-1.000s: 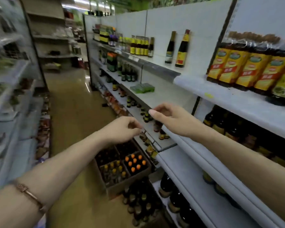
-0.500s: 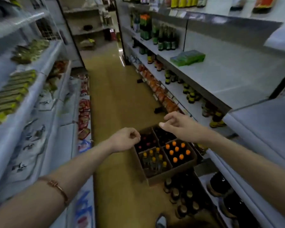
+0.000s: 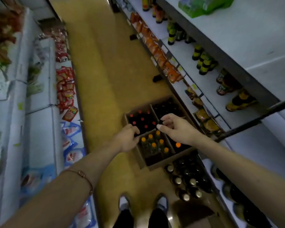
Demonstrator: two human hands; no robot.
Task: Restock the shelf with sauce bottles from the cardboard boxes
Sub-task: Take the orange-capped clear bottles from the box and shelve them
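Both the left hand (image 3: 127, 139) and right hand (image 3: 174, 127) hover loosely curled, holding nothing, over brown cardboard boxes (image 3: 161, 163) at twelve o'clock; orange-capped sauce bottles (image 3: 154, 144) remain unshelved.

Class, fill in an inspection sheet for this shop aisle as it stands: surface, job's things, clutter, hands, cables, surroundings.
Surface: yellowish aisle floor, bare in the middle.
Job's things: open cardboard boxes on the floor hold red-capped bottles and orange-capped bottles; dark bottles stand loose beside them.
Clutter: a small dark object on the floor by the shelf foot.
Hands: left hand and right hand reach over the boxes, fingers loosely curled, holding nothing.
Cables: nothing seen.
Surroundings: part-stocked shelf at right; packet shelves at left.
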